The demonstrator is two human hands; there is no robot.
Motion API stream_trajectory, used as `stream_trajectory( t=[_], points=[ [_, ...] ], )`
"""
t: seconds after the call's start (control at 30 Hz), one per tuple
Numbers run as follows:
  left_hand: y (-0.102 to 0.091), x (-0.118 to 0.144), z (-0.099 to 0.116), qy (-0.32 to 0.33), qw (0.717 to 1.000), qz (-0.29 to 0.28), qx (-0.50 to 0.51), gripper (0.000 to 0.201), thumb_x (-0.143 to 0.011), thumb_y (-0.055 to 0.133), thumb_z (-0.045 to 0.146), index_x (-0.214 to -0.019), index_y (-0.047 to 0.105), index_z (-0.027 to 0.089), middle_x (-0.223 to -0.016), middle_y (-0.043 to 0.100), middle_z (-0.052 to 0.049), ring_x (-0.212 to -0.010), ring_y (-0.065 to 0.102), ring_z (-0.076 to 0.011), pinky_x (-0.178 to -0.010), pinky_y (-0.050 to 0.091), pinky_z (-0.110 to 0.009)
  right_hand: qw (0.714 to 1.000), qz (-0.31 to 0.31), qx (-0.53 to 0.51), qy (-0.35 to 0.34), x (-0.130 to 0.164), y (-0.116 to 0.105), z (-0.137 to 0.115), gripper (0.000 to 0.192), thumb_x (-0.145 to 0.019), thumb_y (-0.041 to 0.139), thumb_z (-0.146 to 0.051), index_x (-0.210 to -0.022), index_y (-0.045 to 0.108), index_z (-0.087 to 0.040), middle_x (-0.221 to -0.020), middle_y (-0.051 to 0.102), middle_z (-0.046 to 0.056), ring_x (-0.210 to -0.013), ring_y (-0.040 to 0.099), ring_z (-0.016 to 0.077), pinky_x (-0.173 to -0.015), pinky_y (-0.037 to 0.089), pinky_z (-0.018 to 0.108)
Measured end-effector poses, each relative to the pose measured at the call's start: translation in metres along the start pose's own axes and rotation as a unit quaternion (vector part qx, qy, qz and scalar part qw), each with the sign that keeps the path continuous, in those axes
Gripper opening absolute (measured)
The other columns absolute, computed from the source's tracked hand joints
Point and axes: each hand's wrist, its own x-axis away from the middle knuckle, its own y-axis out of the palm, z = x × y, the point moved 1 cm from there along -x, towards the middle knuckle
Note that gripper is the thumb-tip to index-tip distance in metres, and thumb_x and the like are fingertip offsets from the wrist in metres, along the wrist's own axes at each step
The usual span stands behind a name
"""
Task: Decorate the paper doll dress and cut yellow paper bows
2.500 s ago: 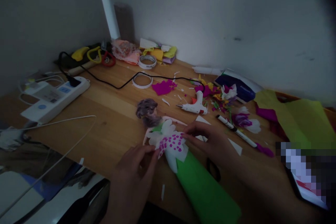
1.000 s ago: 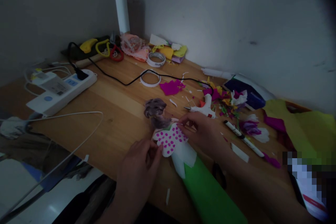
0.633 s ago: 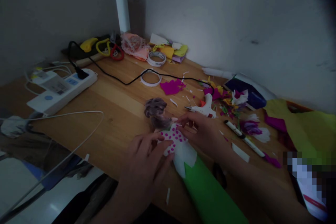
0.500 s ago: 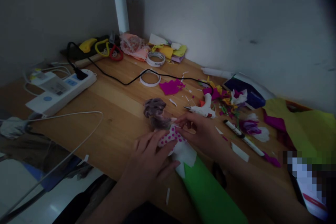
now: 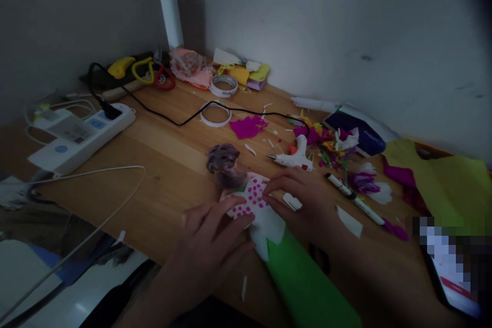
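The doll (image 5: 292, 271) lies on the table (image 5: 172, 200); the left hand (image 5: 211, 238), fingers spread, touches the dotted paper (image 5: 254, 192) on the doll's upper body; the right hand (image 5: 305, 200) has thumb and fingers bunched at that paper's right edge, though whether they pinch it I cannot tell; the marker (image 5: 355, 199) lies right of the doll; the glue gun (image 5: 294, 158) lies beyond the doll's right side; two tape rolls (image 5: 216, 114) lie past the doll's head.
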Motion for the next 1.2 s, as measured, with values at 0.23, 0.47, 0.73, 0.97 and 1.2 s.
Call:
stream_trajectory(
  t=[0.23, 0.47, 0.73, 0.97, 1.2],
  points=[
    [0.0, 0.005, -0.014, 0.04, 0.999, 0.003, -0.015, 0.021, -0.095, 0.049, 0.021, -0.108, 0.063, 0.028, -0.111, 0.066, -0.002, -0.096, 0.055, -0.0209, -0.081, 0.038, -0.035, 0.998, -0.025, 0.005, -0.056, 0.025, 0.011, -0.002, 0.009, -0.09, 0.058, -0.015, -0.096, 0.064, -0.017, -0.091, 0.064, 0.006, -0.083, 0.053, 0.0187, -0.069, 0.048, 0.031],
    [-0.001, 0.004, -0.02, 0.032, 0.999, 0.023, -0.014, 0.015, -0.094, 0.051, 0.02, -0.1, 0.062, 0.028, -0.101, 0.068, 0.0, -0.091, 0.054, -0.0197, -0.078, 0.036, -0.034, 0.997, -0.015, 0.03, -0.07, 0.031, 0.015, 0.0, 0.015, -0.093, 0.052, -0.018, -0.099, 0.067, -0.017, -0.091, 0.063, 0.008, -0.085, 0.053, 0.0187, -0.069, 0.049, 0.03],
    [0.001, 0.008, -0.021, 0.028, 0.999, 0.004, -0.015, 0.018, -0.094, 0.049, 0.018, -0.1, 0.063, 0.028, -0.103, 0.066, -0.001, -0.091, 0.053, -0.0197, -0.078, 0.039, -0.035, 0.987, -0.009, 0.103, -0.123, 0.028, 0.014, -0.008, 0.019, -0.092, 0.049, -0.009, -0.097, 0.066, -0.015, -0.087, 0.065, 0.008, -0.079, 0.053, 0.0185, -0.068, 0.049, 0.03],
    [0.003, 0.01, -0.022, 0.061, 0.998, -0.009, -0.008, 0.024, -0.092, 0.051, 0.017, -0.108, 0.064, 0.029, -0.109, 0.065, -0.002, -0.093, 0.056, -0.0193, -0.077, 0.043, -0.033, 0.97, -0.017, 0.176, -0.167, 0.027, 0.013, -0.009, 0.021, -0.093, 0.046, -0.009, -0.091, 0.067, -0.013, -0.086, 0.066, 0.009, -0.079, 0.054, 0.02, -0.069, 0.049, 0.031],
    [-0.001, 0.012, -0.021, 0.038, 0.999, 0.026, -0.027, 0.02, -0.089, 0.061, 0.027, -0.108, 0.061, 0.024, -0.102, 0.068, -0.003, -0.09, 0.059, -0.0183, -0.08, 0.044, -0.031, 0.972, -0.022, 0.154, -0.176, 0.019, 0.013, -0.01, 0.021, -0.091, 0.047, -0.008, -0.099, 0.066, -0.012, -0.086, 0.067, 0.01, -0.082, 0.055, 0.0212, -0.071, 0.052, 0.033]
  ],
)
